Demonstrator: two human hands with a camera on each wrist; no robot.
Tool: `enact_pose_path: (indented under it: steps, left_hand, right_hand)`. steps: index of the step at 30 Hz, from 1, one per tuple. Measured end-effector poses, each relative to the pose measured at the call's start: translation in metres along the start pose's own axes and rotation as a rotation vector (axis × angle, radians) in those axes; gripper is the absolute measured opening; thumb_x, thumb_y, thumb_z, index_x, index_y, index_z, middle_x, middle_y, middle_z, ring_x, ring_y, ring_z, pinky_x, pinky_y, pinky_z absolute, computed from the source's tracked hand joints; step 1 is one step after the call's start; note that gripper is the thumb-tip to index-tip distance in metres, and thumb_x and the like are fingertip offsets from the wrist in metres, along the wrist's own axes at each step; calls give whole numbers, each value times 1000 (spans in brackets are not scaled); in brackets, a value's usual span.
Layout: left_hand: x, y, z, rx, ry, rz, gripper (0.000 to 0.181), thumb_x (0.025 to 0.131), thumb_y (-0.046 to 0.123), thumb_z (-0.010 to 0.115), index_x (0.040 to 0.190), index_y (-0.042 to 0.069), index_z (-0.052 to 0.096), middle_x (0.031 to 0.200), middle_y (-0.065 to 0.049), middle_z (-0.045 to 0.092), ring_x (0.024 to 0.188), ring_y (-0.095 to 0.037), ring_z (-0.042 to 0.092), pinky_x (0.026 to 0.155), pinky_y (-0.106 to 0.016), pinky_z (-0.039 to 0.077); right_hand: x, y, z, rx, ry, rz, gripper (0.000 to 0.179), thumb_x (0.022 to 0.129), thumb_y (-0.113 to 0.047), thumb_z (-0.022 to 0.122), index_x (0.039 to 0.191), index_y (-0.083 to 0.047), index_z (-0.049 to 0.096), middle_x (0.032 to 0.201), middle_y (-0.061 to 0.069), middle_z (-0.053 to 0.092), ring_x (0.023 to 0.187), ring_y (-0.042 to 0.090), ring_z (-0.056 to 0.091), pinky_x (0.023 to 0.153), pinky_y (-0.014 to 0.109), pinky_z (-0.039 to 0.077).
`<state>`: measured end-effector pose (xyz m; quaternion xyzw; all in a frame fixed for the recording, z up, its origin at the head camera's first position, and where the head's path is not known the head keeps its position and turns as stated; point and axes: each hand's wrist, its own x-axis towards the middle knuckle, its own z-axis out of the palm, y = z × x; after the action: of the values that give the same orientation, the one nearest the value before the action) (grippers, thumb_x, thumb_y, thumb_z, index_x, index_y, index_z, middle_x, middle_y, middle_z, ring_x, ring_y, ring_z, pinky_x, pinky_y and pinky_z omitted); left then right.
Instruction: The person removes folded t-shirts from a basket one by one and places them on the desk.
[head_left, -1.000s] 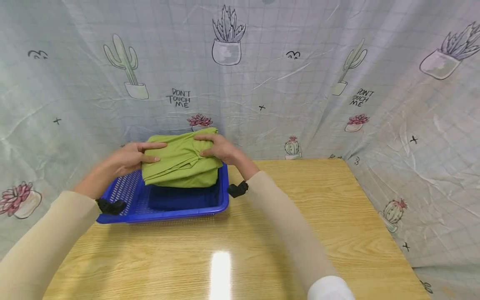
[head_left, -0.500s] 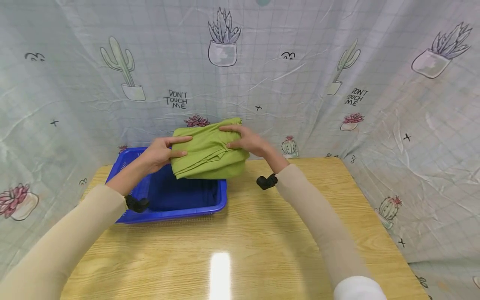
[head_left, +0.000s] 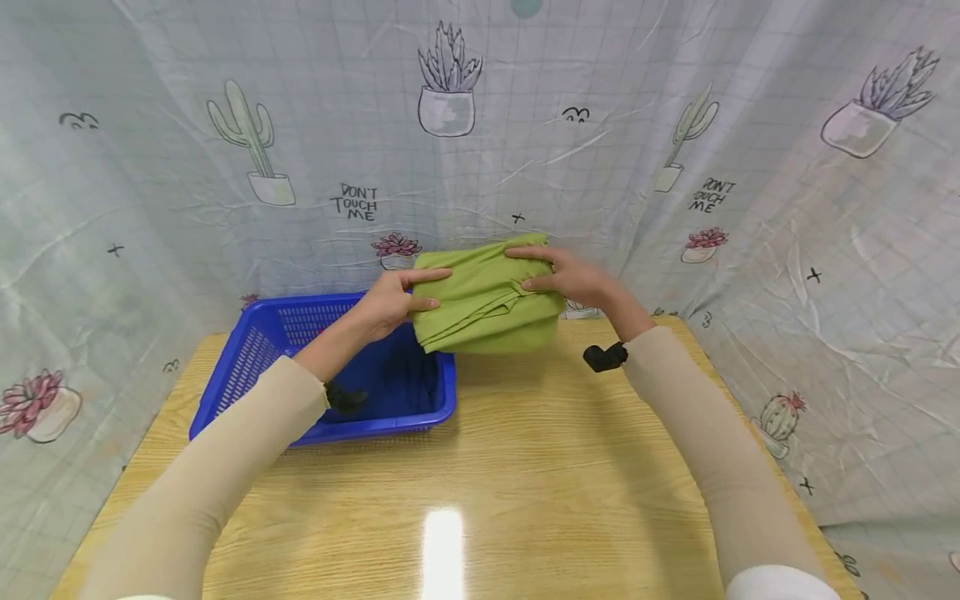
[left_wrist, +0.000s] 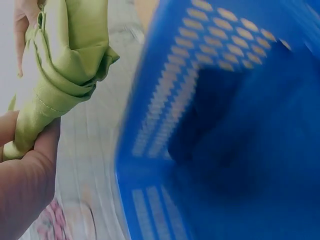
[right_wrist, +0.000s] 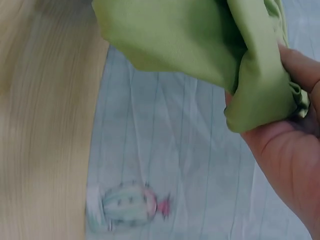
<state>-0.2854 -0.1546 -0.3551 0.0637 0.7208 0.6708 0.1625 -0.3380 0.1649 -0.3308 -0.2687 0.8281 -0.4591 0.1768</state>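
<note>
A folded lime-green cloth (head_left: 480, 296), in thick layers like a garment, is held up above the table just right of the basket. My left hand (head_left: 390, 304) grips its left edge, thumb and a finger on top. At the right end my right hand (head_left: 577, 279) grips the cloth the same way. The left wrist view shows the green bundle (left_wrist: 65, 60) with the left hand (left_wrist: 30, 170) closed round its lower end. In the right wrist view a loose fold (right_wrist: 170, 35) hangs beside the right hand (right_wrist: 295, 150).
The blue plastic basket (head_left: 446, 400) with perforated sides stands at the back left of the wooden table (head_left: 525, 467). Dark blue cloth (left_wrist: 250, 125) lies inside it. A printed cactus curtain (head_left: 480, 175) hangs behind the table and at its sides.
Both hands have carried the green cloth from over the basket to the right, past the basket's right rim. More of the basket's inside now shows.
</note>
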Motion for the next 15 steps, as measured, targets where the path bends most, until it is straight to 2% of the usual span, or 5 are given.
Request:
enact_pose_path:
  steps: [2,4,6,12,15]
  left_hand:
    - [6,0,11,-4,-8,13,57,95,-8,65,146,17,58,162,-4,35,63,-9,56,62,-25,53]
    - [10,0,21,11,-16,35,56,95,-7,66,145,18,60,164,-3,32,48,-8,37,54,-24,42]
    - [15,-1,30,16,-21,47,55,95,-6,66,144,19,61,166,-3,28,45,-9,24,51,-25,34]
    - [29,-5,59,41,-25,76,53,95,-8,65,141,19,64,165,-5,29,45,-9,24,49,-25,32]
    - [38,-4,78,71,-2,87,54,95,-9,65,139,21,65,163,-7,34,45,-9,25,48,-24,33]
  right_hand:
    - [-7,6,-11,-11,2,14,60,100,-13,66,155,-28,46,167,-1,23,146,23,32,110,46,40]
    - [-15,11,-19,-14,8,25,60,101,-14,66,155,-29,45,167,0,23,146,23,32,109,46,39]
    - [-22,16,-26,-7,12,31,60,101,-13,65,156,-27,45,167,2,23,145,24,33,109,47,39]
    - [-42,28,-45,-70,35,39,60,101,-16,66,155,-26,45,166,5,26,153,27,19,119,51,28]
    - [-51,36,-55,-58,58,63,59,101,-14,65,155,-27,46,167,4,23,153,28,18,119,53,27]
